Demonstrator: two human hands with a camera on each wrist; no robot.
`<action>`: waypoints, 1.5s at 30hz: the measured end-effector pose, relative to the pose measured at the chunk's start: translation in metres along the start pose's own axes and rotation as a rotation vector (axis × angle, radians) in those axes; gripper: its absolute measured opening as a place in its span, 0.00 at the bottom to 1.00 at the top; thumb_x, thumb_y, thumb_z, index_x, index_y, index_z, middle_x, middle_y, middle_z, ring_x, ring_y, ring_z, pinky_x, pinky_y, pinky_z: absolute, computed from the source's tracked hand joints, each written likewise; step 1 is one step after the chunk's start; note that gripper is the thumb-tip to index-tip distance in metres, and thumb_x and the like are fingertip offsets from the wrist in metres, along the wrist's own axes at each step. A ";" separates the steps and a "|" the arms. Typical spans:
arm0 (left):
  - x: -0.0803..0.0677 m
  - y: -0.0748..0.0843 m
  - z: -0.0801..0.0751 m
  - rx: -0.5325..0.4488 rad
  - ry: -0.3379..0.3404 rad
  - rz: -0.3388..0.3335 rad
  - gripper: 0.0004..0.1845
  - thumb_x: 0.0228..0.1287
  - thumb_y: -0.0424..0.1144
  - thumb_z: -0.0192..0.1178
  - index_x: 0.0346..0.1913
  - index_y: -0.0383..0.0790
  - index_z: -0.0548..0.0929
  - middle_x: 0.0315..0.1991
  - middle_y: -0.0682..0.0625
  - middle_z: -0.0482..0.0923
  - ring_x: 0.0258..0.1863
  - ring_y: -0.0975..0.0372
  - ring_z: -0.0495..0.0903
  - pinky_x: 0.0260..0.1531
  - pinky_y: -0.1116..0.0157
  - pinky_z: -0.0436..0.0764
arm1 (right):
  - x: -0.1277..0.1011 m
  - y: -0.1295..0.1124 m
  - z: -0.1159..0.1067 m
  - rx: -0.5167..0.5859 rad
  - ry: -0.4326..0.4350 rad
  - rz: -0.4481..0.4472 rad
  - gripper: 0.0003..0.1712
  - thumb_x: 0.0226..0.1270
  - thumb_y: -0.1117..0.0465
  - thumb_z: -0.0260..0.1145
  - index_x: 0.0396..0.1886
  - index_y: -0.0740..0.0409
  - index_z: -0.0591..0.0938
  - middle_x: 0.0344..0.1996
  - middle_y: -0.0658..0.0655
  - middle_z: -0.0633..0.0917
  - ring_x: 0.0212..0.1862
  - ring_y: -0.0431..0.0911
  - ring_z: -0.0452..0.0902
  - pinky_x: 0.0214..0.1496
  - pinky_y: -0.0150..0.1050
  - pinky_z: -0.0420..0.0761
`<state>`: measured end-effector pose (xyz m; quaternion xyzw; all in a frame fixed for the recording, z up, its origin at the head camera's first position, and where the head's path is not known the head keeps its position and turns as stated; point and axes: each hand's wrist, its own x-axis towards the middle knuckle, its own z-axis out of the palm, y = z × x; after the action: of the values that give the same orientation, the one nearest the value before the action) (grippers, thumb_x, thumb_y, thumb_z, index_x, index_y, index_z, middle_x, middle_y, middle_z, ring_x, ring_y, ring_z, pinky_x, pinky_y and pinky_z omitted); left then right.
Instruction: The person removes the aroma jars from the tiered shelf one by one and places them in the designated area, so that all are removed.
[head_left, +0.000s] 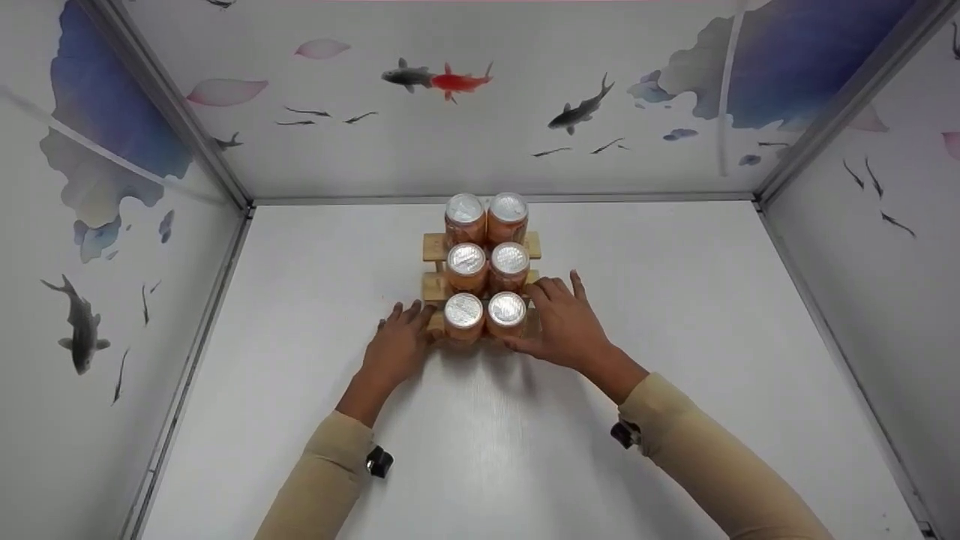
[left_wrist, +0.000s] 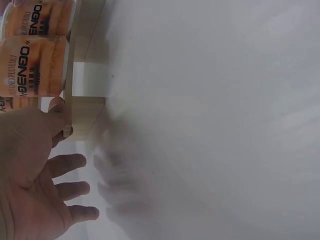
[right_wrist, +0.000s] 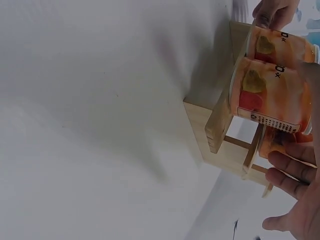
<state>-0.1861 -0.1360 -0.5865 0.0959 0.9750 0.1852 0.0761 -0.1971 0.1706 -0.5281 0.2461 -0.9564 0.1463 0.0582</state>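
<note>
Nearest the camera, two beige sleeves (head_left: pixel 697 457) reach forward over the white table (head_left: pixel 675 315), each with a small dark camera at the wrist. The left hand (head_left: pixel 396 346) lies with its fingers spread and fairly straight, its fingertips against the left end of the wooden rack (head_left: pixel 433 246); the left wrist view shows the thumb touching the rack's lowest step while the other fingers hang loose, gripping nothing. The right hand (head_left: pixel 561 324) has its fingers stretched out along the right end of the rack, beside the front right can, with the thumb near the rack's foot; the right wrist view shows the fingers lying relaxed at the side of the rack, not curled round it.

The rack is a three-step wooden stand in the middle of the table, towards the back edge. It carries six orange cans (head_left: pixel 485 264) with silver tops, two side by side on each step: the front pair lowest, between the hands, the middle pair above, the last pair highest and nearest the back wall (head_left: pixel 525 120). That wall and the side walls show painted fish and petals.
</note>
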 end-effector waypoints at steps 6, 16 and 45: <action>0.001 0.000 0.003 -0.109 -0.025 -0.007 0.29 0.90 0.46 0.54 0.85 0.39 0.69 0.83 0.39 0.71 0.85 0.38 0.65 0.81 0.38 0.70 | 0.001 -0.006 0.006 -0.003 0.019 -0.008 0.51 0.62 0.29 0.81 0.72 0.59 0.80 0.58 0.61 0.88 0.64 0.60 0.83 0.83 0.77 0.62; 0.001 -0.002 0.003 -0.152 -0.005 0.010 0.28 0.90 0.44 0.53 0.83 0.36 0.71 0.77 0.36 0.78 0.81 0.38 0.71 0.79 0.40 0.73 | 0.001 -0.009 0.013 -0.007 0.084 -0.029 0.46 0.61 0.33 0.84 0.64 0.63 0.82 0.48 0.61 0.90 0.54 0.61 0.87 0.84 0.77 0.60; 0.001 -0.005 0.004 -0.162 -0.003 0.018 0.27 0.91 0.44 0.52 0.83 0.38 0.71 0.75 0.34 0.80 0.80 0.38 0.73 0.78 0.39 0.74 | -0.007 0.011 0.005 0.029 0.176 -0.059 0.42 0.59 0.39 0.85 0.59 0.66 0.84 0.47 0.64 0.91 0.55 0.61 0.88 0.84 0.79 0.56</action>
<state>-0.1875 -0.1392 -0.5922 0.0983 0.9558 0.2642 0.0832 -0.1964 0.1812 -0.5366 0.2610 -0.9377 0.1793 0.1427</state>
